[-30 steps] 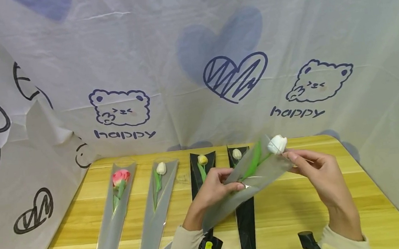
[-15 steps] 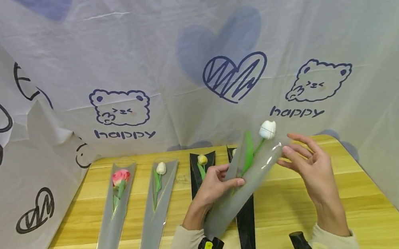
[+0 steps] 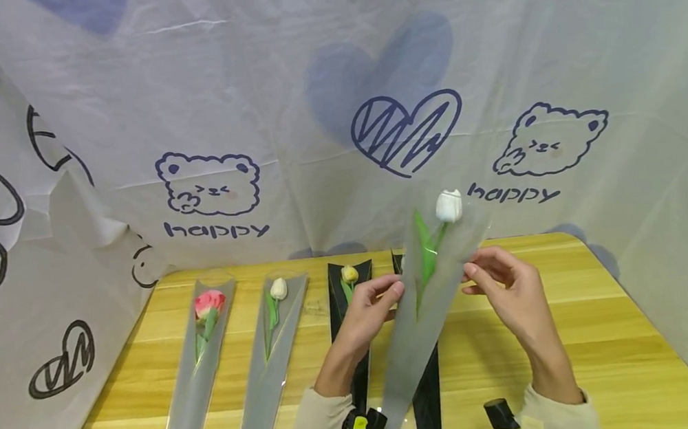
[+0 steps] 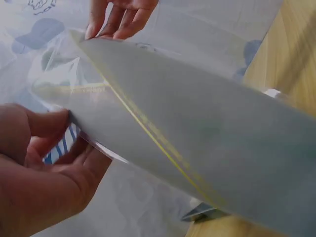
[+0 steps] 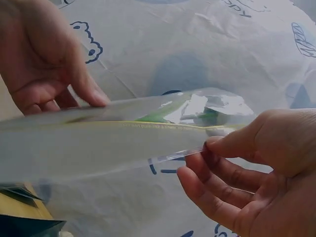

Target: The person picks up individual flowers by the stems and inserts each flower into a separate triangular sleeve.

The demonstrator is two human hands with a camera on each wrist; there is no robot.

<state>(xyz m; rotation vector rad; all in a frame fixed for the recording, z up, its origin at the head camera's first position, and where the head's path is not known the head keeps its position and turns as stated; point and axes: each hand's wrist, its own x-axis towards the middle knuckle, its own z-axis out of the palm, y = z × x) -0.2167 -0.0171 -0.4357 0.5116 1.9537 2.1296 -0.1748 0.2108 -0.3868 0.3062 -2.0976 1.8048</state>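
Note:
A white artificial tulip (image 3: 448, 206) with a green leaf (image 3: 427, 248) stands inside a long, translucent grey flower sleeve (image 3: 415, 339). Both hands hold the sleeve up over the table, its top leaning slightly right. My left hand (image 3: 363, 315) pinches the left edge between thumb and fingers. On the opposite edge, my right hand (image 3: 513, 288) pinches the film below the bloom; the right wrist view shows thumb and index finger on the clear rim. A yellow-lined seam crosses the sleeve (image 4: 212, 118) in the left wrist view. The stem's lower part is hidden by the frosted film.
On the wooden table (image 3: 582, 357) lie a pink flower (image 3: 209, 303) and a white tulip (image 3: 278, 289) in grey sleeves. A yellow tulip (image 3: 349, 274) lies in a black sleeve; another black sleeve (image 3: 427, 400) is partly covered by the held one. A printed cloth (image 3: 309, 107) hangs behind.
The held sleeve has swung from a strong rightward tilt to nearly upright, raising the tulip and moving it left. My right hand has moved left and regripped the edge; my left hand stays near its place.

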